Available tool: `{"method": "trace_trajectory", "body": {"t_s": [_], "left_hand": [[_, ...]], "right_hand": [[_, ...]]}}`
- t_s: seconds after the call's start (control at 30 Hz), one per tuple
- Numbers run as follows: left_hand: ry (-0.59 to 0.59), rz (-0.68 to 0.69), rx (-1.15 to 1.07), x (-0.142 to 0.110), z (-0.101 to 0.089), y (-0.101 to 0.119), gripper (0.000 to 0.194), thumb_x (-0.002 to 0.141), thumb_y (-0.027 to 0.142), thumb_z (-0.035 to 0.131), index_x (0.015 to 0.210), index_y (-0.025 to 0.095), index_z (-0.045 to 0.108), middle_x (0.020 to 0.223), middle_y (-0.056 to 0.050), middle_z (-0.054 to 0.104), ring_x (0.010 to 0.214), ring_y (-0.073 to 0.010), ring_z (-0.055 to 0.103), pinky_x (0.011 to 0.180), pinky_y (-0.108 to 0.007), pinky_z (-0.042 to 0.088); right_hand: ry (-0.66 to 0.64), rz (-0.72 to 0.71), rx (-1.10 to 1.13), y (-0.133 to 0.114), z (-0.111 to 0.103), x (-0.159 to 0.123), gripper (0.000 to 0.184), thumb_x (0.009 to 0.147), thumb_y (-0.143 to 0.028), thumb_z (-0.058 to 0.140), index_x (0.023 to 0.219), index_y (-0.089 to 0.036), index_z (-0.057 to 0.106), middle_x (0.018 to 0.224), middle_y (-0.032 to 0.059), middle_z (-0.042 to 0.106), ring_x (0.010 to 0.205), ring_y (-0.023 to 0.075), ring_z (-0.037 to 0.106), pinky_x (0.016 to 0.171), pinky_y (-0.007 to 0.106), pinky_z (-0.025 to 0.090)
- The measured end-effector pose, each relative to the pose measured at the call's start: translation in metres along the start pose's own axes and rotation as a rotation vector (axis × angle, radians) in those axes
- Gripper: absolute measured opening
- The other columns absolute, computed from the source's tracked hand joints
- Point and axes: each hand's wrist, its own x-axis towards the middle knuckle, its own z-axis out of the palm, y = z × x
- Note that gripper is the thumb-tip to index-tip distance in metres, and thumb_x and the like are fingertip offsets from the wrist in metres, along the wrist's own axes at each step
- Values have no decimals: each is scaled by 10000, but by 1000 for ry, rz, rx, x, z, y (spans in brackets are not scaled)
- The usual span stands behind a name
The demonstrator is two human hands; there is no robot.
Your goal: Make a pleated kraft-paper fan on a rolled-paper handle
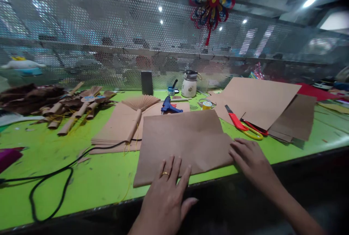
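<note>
A folded sheet of brown paper (180, 137) lies on the green table near its front edge. My left hand (169, 191), with a ring on one finger, rests on the paper's lower edge, its fingers spread. At the paper's right end, my right hand (249, 158) has its fingertips closed on the edge; the thumb's exact place is hard to make out. Just behind the paper lies a blue glue gun (170, 106). Left of it, a pleated paper fan piece (137, 115) with a rolled handle sits on stacked brown sheets (111, 129).
Red-handled scissors (237, 118) and yellow-handled scissors (253, 133) lie beside large brown sheets (261, 100) on the right. A black cable (68, 166) loops across the left side. Several rolled paper pieces (79, 113), a tape roll (207, 105) and a white jug (189, 86) stand farther back.
</note>
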Motion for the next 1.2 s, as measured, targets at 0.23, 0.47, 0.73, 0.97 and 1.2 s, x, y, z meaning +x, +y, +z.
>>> {"method": "trace_trajectory", "body": {"t_s": [0.23, 0.47, 0.73, 0.97, 1.2], "left_hand": [[183, 93, 96, -1, 10, -9, 638, 842, 568, 532, 1370, 213, 481, 1393, -167, 530, 1266, -364, 498, 944, -511, 485], [274, 174, 191, 5, 18, -19, 653, 813, 615, 530, 1318, 201, 532, 1346, -167, 575, 1219, -357, 540, 910, -472, 483], [306, 179, 215, 3, 32, -26, 681, 794, 647, 524, 1331, 228, 510, 1345, -150, 579, 1222, -371, 527, 920, -489, 442], [280, 155, 232, 2, 33, -25, 665, 798, 625, 533, 1334, 233, 499, 1351, -156, 572, 1224, -395, 521, 912, -532, 444], [273, 179, 230, 2, 32, -24, 673, 794, 639, 537, 1299, 194, 534, 1317, -195, 587, 1206, -422, 527, 894, -538, 448]], "right_hand": [[-9, 400, 219, 16, 1, 12, 319, 867, -389, 539, 1060, -161, 651, 889, 90, 693, 802, 216, 646, 766, 374, 533], [-25, 343, 255, 13, 10, 29, 257, 847, -272, 527, 1019, -158, 681, 826, 64, 691, 752, 187, 638, 731, 327, 519], [-79, 244, 182, 11, 10, 37, 254, 831, -178, 517, 1014, -180, 692, 893, 71, 715, 764, 185, 648, 736, 324, 521], [-172, 166, 114, 17, 13, 41, 248, 884, -173, 500, 1054, -179, 681, 933, 84, 702, 783, 191, 649, 729, 311, 509], [-258, 148, 17, 18, 12, 40, 239, 917, -174, 466, 1010, -179, 686, 904, 83, 663, 783, 190, 638, 712, 301, 490]]}}
